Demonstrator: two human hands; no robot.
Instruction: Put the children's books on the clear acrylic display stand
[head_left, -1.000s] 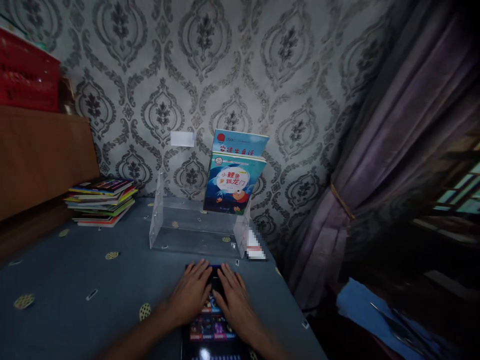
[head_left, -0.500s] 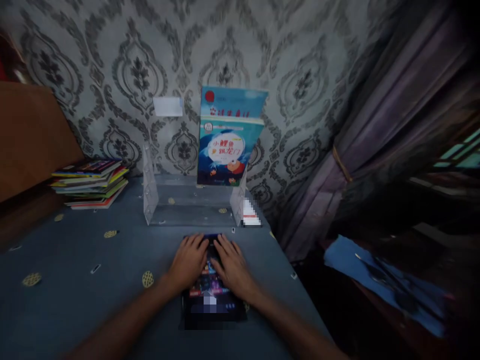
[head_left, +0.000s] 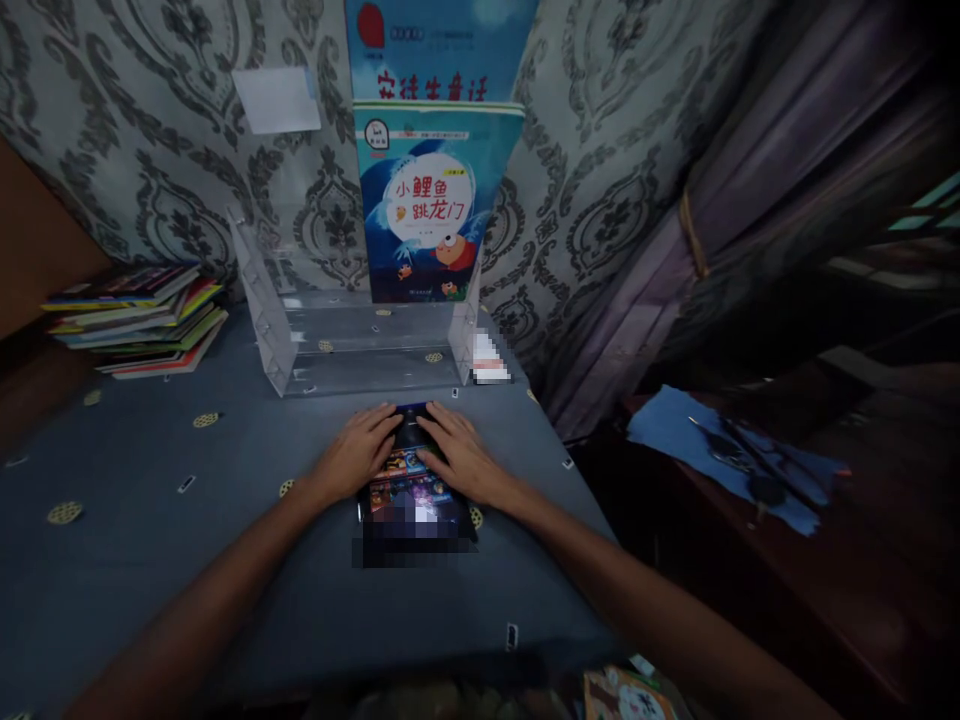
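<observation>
A dark, glossy book [head_left: 411,462] with small colourful pictures on its cover lies flat on the table in front of me. My left hand [head_left: 364,448] rests palm down over its upper left side, fingers stretched toward the far edge. On the upper right side my right hand [head_left: 461,455] lies the same way, its thumb reaching in over the cover. Both hands are open and hold nothing. The near end of the book is pixelated. Behind it stands a clear acrylic book rack [head_left: 345,375], with a blue picture book [head_left: 427,225] upright at its right and another blue book [head_left: 442,50] behind that.
A pile of thin books [head_left: 142,320] is at the back left, beside a brown panel [head_left: 45,240]. A patterned cloth covers the table [head_left: 247,560]. To the right hang a tied curtain [head_left: 645,270] and a blue cloth [head_left: 675,430] with dark items on it. Another book [head_left: 630,695] shows below the near edge.
My view has tilted down and come closer, so the rack and books look larger and higher. Both hands remain flat on the dark book, with little change in their pose.
</observation>
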